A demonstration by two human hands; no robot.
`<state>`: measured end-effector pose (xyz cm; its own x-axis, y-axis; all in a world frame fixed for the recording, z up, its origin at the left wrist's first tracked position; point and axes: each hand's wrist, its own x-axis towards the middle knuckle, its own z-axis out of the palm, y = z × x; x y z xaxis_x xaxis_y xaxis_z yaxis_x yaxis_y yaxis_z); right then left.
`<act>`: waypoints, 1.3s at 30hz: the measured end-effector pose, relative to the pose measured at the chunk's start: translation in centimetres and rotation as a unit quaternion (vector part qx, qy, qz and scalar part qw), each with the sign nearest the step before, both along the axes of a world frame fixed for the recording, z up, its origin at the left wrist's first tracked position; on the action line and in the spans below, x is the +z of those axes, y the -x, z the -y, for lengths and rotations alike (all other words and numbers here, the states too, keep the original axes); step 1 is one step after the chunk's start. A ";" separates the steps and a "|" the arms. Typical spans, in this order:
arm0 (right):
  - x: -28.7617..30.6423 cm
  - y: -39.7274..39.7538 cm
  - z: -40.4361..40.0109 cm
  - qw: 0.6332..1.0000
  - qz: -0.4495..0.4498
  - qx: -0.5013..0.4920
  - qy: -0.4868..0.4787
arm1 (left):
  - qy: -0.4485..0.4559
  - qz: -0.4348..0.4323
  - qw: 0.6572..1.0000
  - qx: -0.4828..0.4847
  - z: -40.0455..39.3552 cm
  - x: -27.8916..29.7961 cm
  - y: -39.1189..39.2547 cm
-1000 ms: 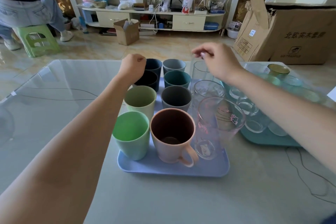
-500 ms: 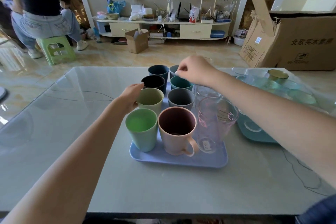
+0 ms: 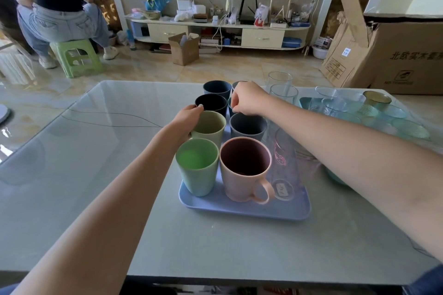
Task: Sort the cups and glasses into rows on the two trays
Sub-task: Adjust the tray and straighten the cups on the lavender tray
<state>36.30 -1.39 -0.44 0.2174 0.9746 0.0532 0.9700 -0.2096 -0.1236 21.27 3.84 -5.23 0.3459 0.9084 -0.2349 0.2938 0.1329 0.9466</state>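
On the grey table [image 3: 239, 246] the blue tray [image 3: 242, 208] sits centre, long axis running away from me, with opaque cups in two columns and clear glasses down its right edge; the teal tray [image 3: 304, 102] lies to the right, partly behind my right forearm, carrying more glassware. Largest on the blue tray: pink mug [image 3: 242, 170] nearest, handle toward me, with the bright green cup [image 3: 197, 167] just left of it. Behind those, pale green cup [image 3: 211, 127] and grey cup [image 3: 248, 127]; farther back, black cup [image 3: 212, 104] and navy cup [image 3: 217, 88]. A printed glass [image 3: 285, 163] stands right of the mug. Left hand [image 3: 188, 120] wraps the pale green cup from its left side, fingertips at the rim, touching. Right hand [image 3: 248, 100] hovers over the middle column, fingers curled in a pinch; I cannot tell whether they grip the rim of the teal cup [image 3: 229, 103] beneath, as the hand hides it. Judgement: that cup lies directly under the right hand, so a lift there is straight up, and the left hand steadies its own column.
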 end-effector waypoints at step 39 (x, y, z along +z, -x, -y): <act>-11.4 -0.8 23.0 0.941 -0.203 -0.269 -0.021 | 0.048 0.008 0.991 0.124 8.6 -6.6 8.1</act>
<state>37.11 -24.37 -11.79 0.6895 0.7166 -0.1052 0.5957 -0.6437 -0.4805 13.16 -4.80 -11.84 0.1185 0.9399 -0.3204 0.2256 0.2887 0.9305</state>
